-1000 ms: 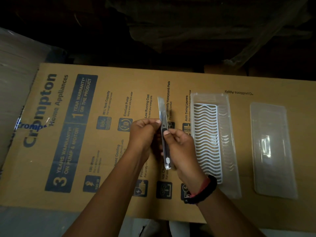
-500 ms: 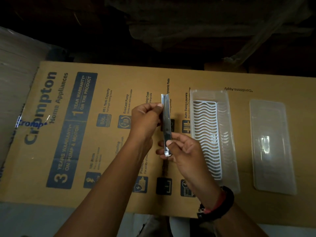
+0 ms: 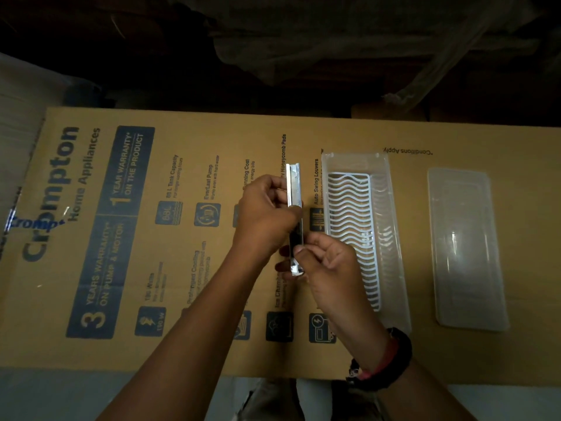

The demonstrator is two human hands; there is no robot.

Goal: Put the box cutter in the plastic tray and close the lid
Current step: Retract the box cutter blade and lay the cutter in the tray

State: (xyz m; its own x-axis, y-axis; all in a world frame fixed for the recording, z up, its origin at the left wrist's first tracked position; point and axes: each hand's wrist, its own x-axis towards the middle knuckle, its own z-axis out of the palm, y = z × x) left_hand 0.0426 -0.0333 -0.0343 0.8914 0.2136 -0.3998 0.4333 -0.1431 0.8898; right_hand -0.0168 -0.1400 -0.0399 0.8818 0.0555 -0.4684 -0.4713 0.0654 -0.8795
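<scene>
"Crompton Home Appliances", "3 YEARS WARRANTY" on cardboard box (image 3: 197, 141)

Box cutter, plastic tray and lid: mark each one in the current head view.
box cutter (image 3: 294, 185): head view, on the bare metal upper section above the hands.
plastic tray (image 3: 355, 159): head view, on the clear far rim.
lid (image 3: 467, 250): head view, on the middle of its flat top.

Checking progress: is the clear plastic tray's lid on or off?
Off. The clear plastic lid lies flat on the cardboard, apart from the clear tray, right of it; the tray's white wavy grid shows uncovered.
</scene>
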